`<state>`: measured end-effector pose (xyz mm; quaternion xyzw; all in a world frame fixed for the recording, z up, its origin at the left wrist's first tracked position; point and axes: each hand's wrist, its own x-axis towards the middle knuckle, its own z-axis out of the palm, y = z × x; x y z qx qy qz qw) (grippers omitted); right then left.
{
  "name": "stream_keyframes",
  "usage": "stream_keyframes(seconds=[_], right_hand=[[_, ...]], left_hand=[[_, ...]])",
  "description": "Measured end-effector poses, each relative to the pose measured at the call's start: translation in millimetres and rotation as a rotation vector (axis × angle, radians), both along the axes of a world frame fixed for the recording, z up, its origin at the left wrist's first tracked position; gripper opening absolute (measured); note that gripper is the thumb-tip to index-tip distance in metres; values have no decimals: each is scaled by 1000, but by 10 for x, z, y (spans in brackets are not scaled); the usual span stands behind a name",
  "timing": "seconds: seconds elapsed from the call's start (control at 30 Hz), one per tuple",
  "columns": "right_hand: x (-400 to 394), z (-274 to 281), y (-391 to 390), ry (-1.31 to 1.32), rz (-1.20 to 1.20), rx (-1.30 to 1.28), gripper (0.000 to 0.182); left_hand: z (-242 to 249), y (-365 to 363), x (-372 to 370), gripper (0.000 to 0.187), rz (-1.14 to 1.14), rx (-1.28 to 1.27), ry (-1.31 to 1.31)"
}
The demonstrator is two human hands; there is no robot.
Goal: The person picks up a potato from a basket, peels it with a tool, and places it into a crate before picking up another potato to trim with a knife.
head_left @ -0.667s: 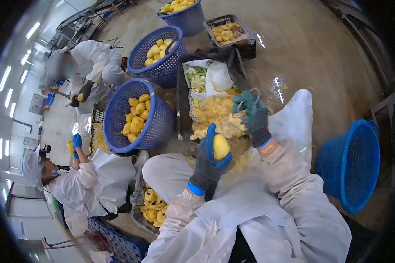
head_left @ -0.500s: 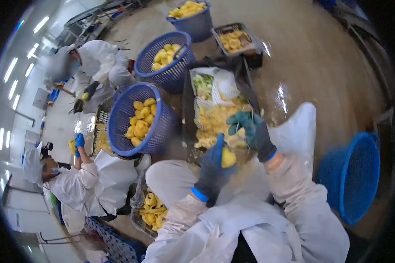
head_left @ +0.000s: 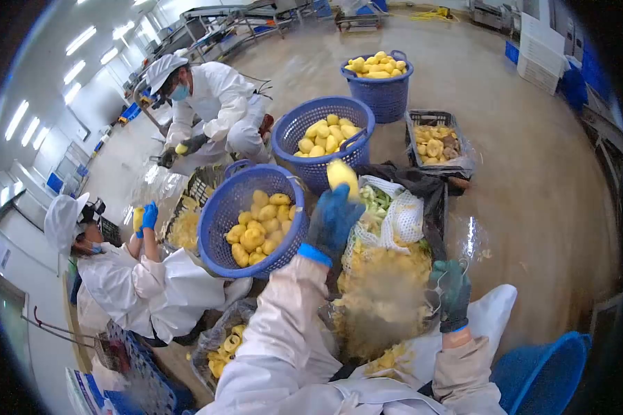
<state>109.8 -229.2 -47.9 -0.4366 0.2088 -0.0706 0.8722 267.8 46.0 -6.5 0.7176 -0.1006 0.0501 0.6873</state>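
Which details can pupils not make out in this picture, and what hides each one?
All in the head view:
Peeled potato: lower end, hidden by the left hand.
Thin tool: full shape, too fine and partly hidden by the right hand.
Peelings: middle of the heap, blurred.
Blue basket, lower right: lower part, cut off by the bottom edge.

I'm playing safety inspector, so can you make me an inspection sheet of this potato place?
Surface: brown-grey floor with shiny, wet-looking patches.
Job's things: oblong yellow potato; three round blue-purple plastic baskets holding more yellow potatoes.
Clutter: blurred heap of yellow peelings in front of the wearer.
Hands: blue-grey gloved left hand closed on the potato; green-grey gloved right hand curled round a thin pale tool, too small to identify.
Cables: yellow tangle on the far floor, too small to tell.
Surroundings: two co-workers in white clothing.
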Motion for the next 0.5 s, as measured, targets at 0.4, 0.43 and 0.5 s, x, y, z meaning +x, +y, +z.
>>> stream_keyframes(seconds=[0.4,0.43,0.5], right_hand=[[45,-375,118,170,157,-209,28],[100,-496,108,211,126,-206,28],[204,-359,239,264,190,-268,28]], left_hand=[[-365,1545,-436,34,-164,-342,461],[-461,1786,-417,32,-116,-459,428],[-551,2268,-273,27,195,292,201]])
